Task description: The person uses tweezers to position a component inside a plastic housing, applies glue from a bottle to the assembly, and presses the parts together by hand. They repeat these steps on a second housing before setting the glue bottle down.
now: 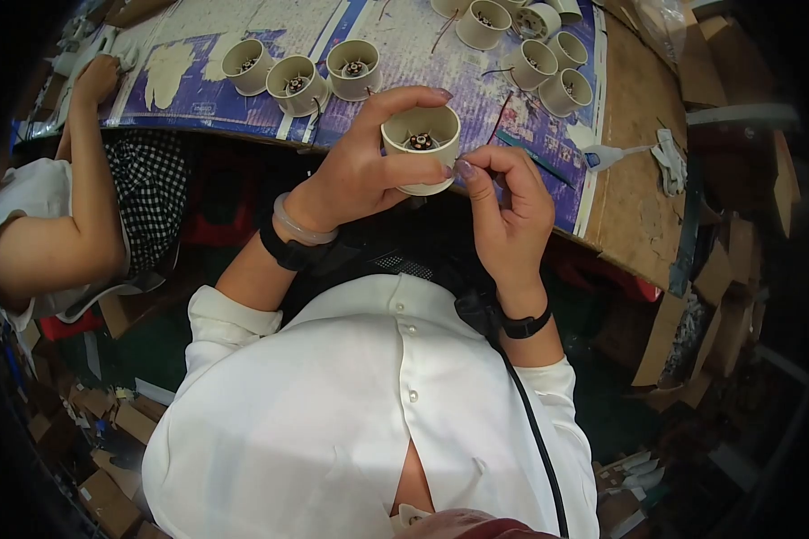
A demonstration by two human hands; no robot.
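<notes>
We're gripping a white cup (422, 144) in our left hand (358, 175), upper centre; our right hand (511, 207) pinching beside it, hold unclear

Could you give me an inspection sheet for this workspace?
Surface: table, partly covered by a worn blue-and-white sheet.
Job's things: cream housing held up; more housings stand beyond it.
Clutter: nozzle bottle, white item, narrow dark strip.
Left hand: grips the housing.
Right hand: fingers together beside it; anything pinched is unclear.
Cables: black cable down the shirt; thin wires on the table.
Surroundings: co-worker's arm at left; cardboard boxes at right.
</notes>
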